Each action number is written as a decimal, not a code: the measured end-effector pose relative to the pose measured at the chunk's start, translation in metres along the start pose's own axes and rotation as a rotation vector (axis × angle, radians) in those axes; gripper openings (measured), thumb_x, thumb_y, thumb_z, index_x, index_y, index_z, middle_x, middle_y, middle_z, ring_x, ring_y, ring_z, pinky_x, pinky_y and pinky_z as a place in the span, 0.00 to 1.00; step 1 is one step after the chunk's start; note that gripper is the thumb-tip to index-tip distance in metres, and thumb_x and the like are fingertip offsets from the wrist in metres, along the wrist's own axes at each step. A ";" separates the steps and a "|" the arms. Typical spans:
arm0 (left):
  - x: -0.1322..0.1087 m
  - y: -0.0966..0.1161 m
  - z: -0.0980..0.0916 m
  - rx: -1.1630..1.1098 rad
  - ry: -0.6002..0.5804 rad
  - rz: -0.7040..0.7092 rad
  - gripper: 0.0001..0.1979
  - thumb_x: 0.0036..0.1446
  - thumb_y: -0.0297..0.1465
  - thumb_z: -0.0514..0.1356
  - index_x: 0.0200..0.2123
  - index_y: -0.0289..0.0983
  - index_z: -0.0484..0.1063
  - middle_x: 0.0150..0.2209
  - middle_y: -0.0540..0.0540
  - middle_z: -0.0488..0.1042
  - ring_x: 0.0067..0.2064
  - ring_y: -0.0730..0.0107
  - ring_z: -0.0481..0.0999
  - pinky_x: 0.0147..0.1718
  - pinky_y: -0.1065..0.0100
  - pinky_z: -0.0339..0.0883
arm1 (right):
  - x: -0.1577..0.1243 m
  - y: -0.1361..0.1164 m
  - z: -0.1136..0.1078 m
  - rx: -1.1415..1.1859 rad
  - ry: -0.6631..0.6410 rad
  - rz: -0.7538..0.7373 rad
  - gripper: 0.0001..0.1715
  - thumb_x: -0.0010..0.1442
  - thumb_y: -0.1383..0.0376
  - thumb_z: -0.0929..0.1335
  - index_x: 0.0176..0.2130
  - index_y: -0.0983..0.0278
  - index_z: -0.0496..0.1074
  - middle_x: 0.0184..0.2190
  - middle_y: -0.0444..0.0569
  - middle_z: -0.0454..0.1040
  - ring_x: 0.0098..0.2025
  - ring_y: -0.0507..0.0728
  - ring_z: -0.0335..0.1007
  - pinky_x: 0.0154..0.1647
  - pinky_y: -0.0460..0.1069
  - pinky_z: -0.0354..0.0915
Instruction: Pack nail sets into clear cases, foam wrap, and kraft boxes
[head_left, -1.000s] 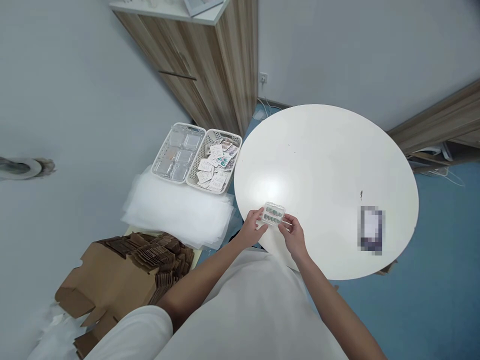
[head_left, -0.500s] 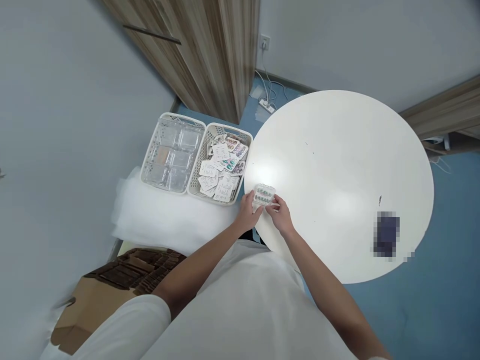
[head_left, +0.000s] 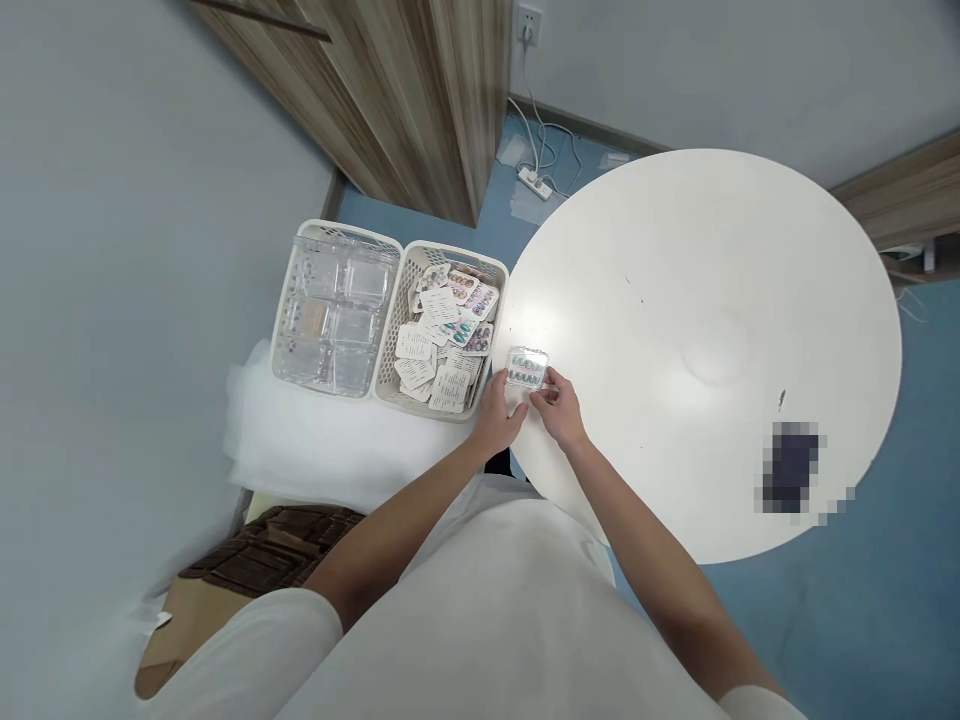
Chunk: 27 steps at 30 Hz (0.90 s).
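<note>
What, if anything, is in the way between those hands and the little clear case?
Nothing visible: the left hand meets the clear case at its left edge and the right hand at its right. The nearby basket of cards sits off to the left, not between them.

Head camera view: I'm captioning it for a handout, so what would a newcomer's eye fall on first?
Probably the big white table with its curved edge, filling much of the right half. At its left edge, the left hand and right hand hold a small clear case showing green shapes. Left of that sits a white basket heaped with printed cards.
</note>
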<state>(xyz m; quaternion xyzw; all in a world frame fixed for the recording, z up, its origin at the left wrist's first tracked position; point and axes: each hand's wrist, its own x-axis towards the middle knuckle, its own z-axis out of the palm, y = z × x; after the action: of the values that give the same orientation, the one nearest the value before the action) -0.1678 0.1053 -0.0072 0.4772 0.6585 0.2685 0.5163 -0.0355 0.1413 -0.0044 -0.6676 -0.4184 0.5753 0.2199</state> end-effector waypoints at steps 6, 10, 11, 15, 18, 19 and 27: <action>0.000 -0.001 0.000 0.009 0.000 0.024 0.32 0.53 0.33 0.54 0.59 0.42 0.42 0.59 0.40 0.49 0.61 0.59 0.50 0.54 0.54 0.53 | 0.000 0.000 0.002 -0.015 0.021 -0.017 0.38 0.47 0.59 0.67 0.56 0.60 0.55 0.49 0.51 0.60 0.39 0.54 0.65 0.42 0.53 0.66; 0.001 0.000 0.001 0.003 -0.012 0.031 0.33 0.53 0.33 0.54 0.59 0.40 0.41 0.60 0.39 0.48 0.61 0.59 0.49 0.54 0.55 0.53 | -0.001 -0.001 0.002 -0.042 0.034 -0.011 0.40 0.47 0.59 0.67 0.57 0.61 0.54 0.50 0.53 0.58 0.40 0.55 0.64 0.42 0.53 0.66; 0.001 0.000 0.001 0.000 -0.017 0.033 0.33 0.53 0.33 0.54 0.59 0.40 0.41 0.60 0.39 0.48 0.61 0.59 0.49 0.54 0.55 0.53 | -0.001 -0.001 0.002 -0.046 0.039 -0.010 0.40 0.47 0.58 0.68 0.57 0.61 0.54 0.50 0.53 0.58 0.41 0.56 0.63 0.42 0.53 0.66; 0.001 0.000 0.003 -0.025 -0.023 0.033 0.33 0.53 0.32 0.54 0.59 0.41 0.41 0.61 0.40 0.46 0.61 0.59 0.48 0.55 0.55 0.52 | -0.002 -0.001 0.002 -0.039 0.049 -0.008 0.40 0.46 0.57 0.68 0.57 0.60 0.54 0.50 0.52 0.58 0.42 0.56 0.63 0.42 0.52 0.66; 0.001 0.001 0.003 -0.041 -0.026 0.022 0.32 0.54 0.31 0.54 0.59 0.42 0.41 0.61 0.40 0.45 0.62 0.59 0.47 0.55 0.55 0.51 | -0.003 0.001 0.002 -0.030 0.050 -0.009 0.41 0.46 0.58 0.68 0.57 0.60 0.53 0.50 0.52 0.57 0.43 0.56 0.62 0.42 0.51 0.66; 0.000 0.001 0.003 -0.046 -0.028 0.018 0.33 0.54 0.31 0.54 0.59 0.42 0.41 0.61 0.40 0.45 0.62 0.59 0.46 0.55 0.55 0.51 | -0.003 0.002 0.003 -0.026 0.052 -0.009 0.41 0.45 0.58 0.68 0.57 0.60 0.54 0.50 0.52 0.57 0.43 0.56 0.62 0.42 0.51 0.66; -0.004 0.003 0.004 -0.049 -0.027 0.022 0.33 0.54 0.32 0.55 0.59 0.42 0.42 0.62 0.40 0.40 0.63 0.60 0.43 0.56 0.55 0.50 | -0.009 0.008 0.001 0.032 0.058 0.010 0.43 0.45 0.59 0.69 0.58 0.57 0.51 0.50 0.51 0.57 0.47 0.56 0.61 0.45 0.52 0.64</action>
<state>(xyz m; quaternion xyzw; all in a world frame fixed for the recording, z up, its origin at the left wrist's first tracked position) -0.1625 0.1027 -0.0042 0.4752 0.6396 0.2837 0.5334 -0.0337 0.1297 -0.0054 -0.6824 -0.3991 0.5635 0.2398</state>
